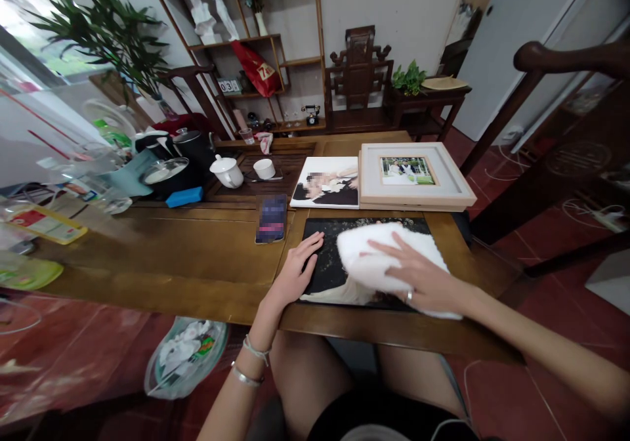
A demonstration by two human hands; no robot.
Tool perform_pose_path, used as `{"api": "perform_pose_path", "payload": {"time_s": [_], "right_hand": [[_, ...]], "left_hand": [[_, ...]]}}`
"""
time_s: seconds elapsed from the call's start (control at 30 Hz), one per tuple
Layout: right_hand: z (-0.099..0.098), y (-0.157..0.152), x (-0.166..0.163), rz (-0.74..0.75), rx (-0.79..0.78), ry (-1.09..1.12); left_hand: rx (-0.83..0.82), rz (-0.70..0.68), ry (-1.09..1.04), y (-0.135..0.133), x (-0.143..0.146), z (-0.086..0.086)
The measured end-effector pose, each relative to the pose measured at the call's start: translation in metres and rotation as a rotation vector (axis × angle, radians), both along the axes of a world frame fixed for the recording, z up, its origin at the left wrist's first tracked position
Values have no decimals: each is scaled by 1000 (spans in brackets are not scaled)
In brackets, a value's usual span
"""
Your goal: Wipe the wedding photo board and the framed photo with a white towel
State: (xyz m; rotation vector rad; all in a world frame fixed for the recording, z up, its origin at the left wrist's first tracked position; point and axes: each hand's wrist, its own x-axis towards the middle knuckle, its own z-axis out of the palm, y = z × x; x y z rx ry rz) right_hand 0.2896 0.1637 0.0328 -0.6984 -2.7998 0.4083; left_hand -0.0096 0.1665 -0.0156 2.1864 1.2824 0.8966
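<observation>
A dark picture panel [325, 265] with a pale figure and light specks lies flat at the table's front edge. My left hand [294, 272] rests on its left edge, fingers stretched out and holding nothing. Over the right part of the panel is a folded white cloth [361, 247]. My right hand [426, 277], a ring on one finger, presses on the cloth and grips it with the fingers spread across its top. Much of the panel is hidden beneath the cloth and hand.
Behind the panel lie a white-framed photo [369, 159] and an unframed photo print [315, 195]. A phone [272, 219] is left of them. Farther left are a white teapot [227, 172], a blue block [185, 197] and several bottles. A waste bin [167, 382] stands below the table.
</observation>
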Motion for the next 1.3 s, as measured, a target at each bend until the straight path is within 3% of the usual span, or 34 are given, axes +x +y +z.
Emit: {"api": "perform_pose_path", "payload": {"time_s": [0.1,0.2,0.43,0.53,0.67,0.83,0.93,1.03,1.17,1.3], "right_hand": [[-9,36,15,-202,101,26],[-11,41,18,-260,125,14],[-4,-40,-21,-19,-17,-81],[-3,-59,-34,48,-51,-90],[-3,-31,-30,-6,-14,-88],[-6,28,-19,-308,110,-112],[-6,27,-27,-427,119,-168],[-4,-4,-44,-378,71,-196],[-1,-51,-64,-174,8,-169],[0,-51,-65,-112,-9,-148]], "left_hand": [[5,-3,-4,0,0,1],[7,-1,-3,-1,1,1],[-20,8,9,-1,2,2],[-26,10,25,-1,2,3],[-9,11,19,-1,2,2],[5,7,6,-1,0,0],[10,12,8,-1,0,-1],[7,20,14,-1,1,1],[-17,24,35,-1,3,5],[-28,21,39,-1,3,7]]}}
